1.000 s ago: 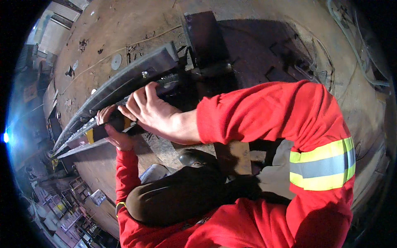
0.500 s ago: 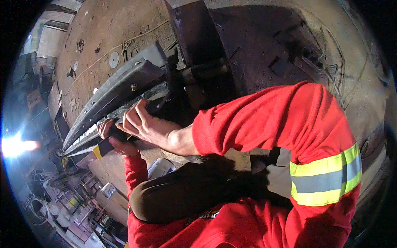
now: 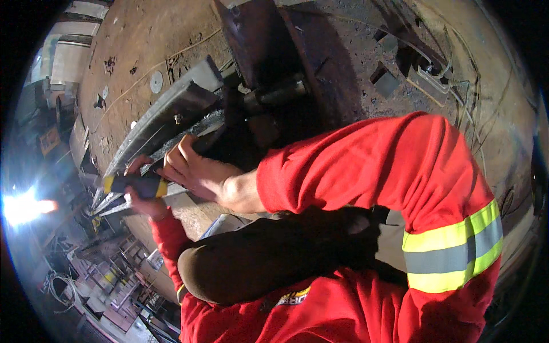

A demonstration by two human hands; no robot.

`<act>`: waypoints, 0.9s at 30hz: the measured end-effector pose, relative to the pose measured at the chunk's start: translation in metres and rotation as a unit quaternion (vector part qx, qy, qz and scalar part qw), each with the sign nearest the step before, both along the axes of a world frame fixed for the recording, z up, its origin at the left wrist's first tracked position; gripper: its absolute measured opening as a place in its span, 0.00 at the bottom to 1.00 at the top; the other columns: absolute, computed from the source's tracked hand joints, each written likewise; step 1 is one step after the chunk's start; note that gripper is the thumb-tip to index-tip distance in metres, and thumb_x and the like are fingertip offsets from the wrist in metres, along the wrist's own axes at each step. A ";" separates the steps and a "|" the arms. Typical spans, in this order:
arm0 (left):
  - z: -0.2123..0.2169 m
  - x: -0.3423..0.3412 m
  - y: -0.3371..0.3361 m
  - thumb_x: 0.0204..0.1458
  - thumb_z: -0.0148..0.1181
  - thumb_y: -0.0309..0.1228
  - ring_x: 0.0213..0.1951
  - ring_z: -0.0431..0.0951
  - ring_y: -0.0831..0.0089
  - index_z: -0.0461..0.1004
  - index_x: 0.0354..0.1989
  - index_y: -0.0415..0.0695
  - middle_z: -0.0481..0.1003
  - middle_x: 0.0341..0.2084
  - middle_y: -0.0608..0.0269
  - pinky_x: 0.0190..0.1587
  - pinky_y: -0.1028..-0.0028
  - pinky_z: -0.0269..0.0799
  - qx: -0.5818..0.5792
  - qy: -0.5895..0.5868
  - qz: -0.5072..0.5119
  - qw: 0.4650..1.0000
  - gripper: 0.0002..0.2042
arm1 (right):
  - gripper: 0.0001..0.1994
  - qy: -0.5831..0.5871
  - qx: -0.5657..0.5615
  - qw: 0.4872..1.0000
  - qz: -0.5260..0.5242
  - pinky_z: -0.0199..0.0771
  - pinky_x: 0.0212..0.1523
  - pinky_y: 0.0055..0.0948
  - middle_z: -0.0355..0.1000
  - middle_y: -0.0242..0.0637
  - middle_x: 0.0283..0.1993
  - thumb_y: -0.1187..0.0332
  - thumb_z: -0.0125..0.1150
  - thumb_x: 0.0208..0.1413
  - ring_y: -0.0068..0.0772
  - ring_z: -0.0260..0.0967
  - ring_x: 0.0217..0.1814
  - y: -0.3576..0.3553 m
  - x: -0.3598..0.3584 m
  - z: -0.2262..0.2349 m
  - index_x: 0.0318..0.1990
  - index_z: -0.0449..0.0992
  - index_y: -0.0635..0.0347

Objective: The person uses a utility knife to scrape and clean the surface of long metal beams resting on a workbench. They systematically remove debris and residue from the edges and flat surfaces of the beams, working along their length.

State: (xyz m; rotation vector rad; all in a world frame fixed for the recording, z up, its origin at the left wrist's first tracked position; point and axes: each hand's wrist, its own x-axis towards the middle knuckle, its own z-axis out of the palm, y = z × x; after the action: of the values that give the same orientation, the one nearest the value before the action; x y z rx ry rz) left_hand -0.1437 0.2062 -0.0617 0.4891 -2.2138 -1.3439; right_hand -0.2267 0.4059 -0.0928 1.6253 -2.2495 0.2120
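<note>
In my left hand (image 3: 143, 197) is a dark block-like tool with yellow ends (image 3: 135, 186); its exact kind is unclear. The thumb lies on its near side and the fingers wrap over the far side. My right hand (image 3: 200, 171) is just to the right, its fingers bent and closed near the lower edge of a long grey metal beam (image 3: 166, 111). What those fingers pinch, if anything, is hidden. Bolts (image 3: 178, 119) show along the beam. Its right end lies by a dark upright steel plate (image 3: 257, 46) and a round bar (image 3: 277, 95).
A bright glare (image 3: 26, 208) burns at the far left. Metal offcuts (image 3: 386, 84) and a bent rod with cable (image 3: 434, 80) lie on the rusty surface at the upper right. Cluttered racks and coiled cable (image 3: 60, 291) occupy the lower left. My bent knee (image 3: 211, 274) is close below my hands.
My left hand has turned and risen slightly leftward, bringing more of the dark-and-yellow tool into sight. My right hand has shifted slightly left. The view has moved a little.
</note>
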 end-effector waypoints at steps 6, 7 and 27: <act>0.053 0.020 -0.012 0.53 0.41 0.55 0.40 0.72 0.57 0.71 0.40 0.38 0.74 0.35 0.46 0.47 0.63 0.65 0.043 -0.007 0.024 0.999 0.28 | 0.25 0.036 0.019 0.998 -0.038 0.61 0.52 0.56 0.62 0.42 0.48 0.57 0.45 0.59 0.45 0.60 0.52 -0.007 -0.013 0.006 0.61 0.60 0.62; 0.057 0.018 -0.011 0.53 0.42 0.54 0.39 0.72 0.57 0.71 0.39 0.38 0.74 0.35 0.46 0.47 0.62 0.65 0.046 -0.007 0.020 0.999 0.27 | 0.26 0.032 0.010 0.999 -0.040 0.61 0.52 0.56 0.62 0.42 0.49 0.57 0.45 0.59 0.45 0.60 0.52 -0.008 -0.011 0.003 0.62 0.59 0.62; 0.089 -0.008 0.013 0.59 0.44 0.46 0.45 0.74 0.62 0.70 0.47 0.37 0.74 0.38 0.51 0.53 0.64 0.66 -0.052 -0.059 0.056 0.995 0.22 | 0.31 0.066 0.031 0.997 -0.003 0.57 0.58 0.58 0.59 0.50 0.58 0.53 0.40 0.61 0.53 0.58 0.58 0.030 -0.016 0.011 0.70 0.52 0.56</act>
State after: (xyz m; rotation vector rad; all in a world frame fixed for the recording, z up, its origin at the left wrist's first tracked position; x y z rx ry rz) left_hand -0.1516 0.2193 0.0269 0.6595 -2.2999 -1.1637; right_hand -0.2424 0.4355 -0.0823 1.6126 -2.1813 0.0318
